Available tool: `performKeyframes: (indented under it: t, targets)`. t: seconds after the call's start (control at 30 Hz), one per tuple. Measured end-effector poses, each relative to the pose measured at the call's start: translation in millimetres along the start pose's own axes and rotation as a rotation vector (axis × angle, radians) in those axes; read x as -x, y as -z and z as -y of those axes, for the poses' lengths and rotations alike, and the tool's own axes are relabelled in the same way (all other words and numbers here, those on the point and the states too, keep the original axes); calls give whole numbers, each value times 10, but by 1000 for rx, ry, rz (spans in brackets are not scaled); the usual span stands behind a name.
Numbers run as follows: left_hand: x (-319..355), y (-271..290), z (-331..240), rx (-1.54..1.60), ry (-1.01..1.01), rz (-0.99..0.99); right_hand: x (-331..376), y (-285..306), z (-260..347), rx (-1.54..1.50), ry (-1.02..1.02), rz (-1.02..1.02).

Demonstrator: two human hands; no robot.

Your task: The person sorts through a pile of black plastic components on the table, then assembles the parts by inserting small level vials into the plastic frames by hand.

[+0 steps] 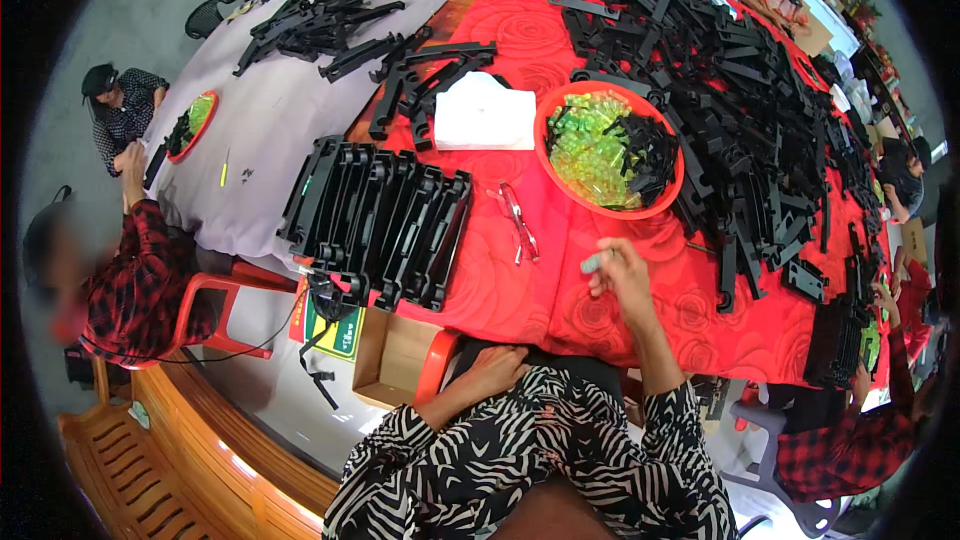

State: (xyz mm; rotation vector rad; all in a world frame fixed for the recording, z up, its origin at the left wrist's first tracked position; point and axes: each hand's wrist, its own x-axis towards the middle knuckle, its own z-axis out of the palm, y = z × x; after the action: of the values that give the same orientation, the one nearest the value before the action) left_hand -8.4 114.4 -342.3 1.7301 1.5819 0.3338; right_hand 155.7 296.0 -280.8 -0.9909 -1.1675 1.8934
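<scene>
My left hand (497, 370) lies flat on my lap just below the table edge, holding nothing. My right hand (623, 278) is raised over the red cloth, its fingers loosely bent and apart. A grey-green covering shows on one of its fingertips, and I see nothing gripped. Just beyond this hand, a round red basin (612, 208) holds yellow-green translucent small parts (590, 145) and small black pieces (655, 155). A pair of red-framed glasses (518, 225) lies to the left of my right hand. Further left, long black plastic strips (380, 220) stand side by side in a row.
A large heap of black plastic strips (740, 120) covers the table's right side. A white paper stack (485, 115) lies behind the glasses. An open cardboard box (390, 360) stands below the table's edge. Several people sit around, including one in a checked shirt (150, 280) at left.
</scene>
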Motion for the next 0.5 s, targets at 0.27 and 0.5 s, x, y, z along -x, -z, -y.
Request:
performKeyframes:
  t: [0.27, 0.5]
  targets:
    - [41, -27, 14, 60, -5, -4, 65, 29, -554, 460, 365, -93]
    - [-23, -136, 50, 42, 62, 70, 111, -37, -521, 640, 455, -197]
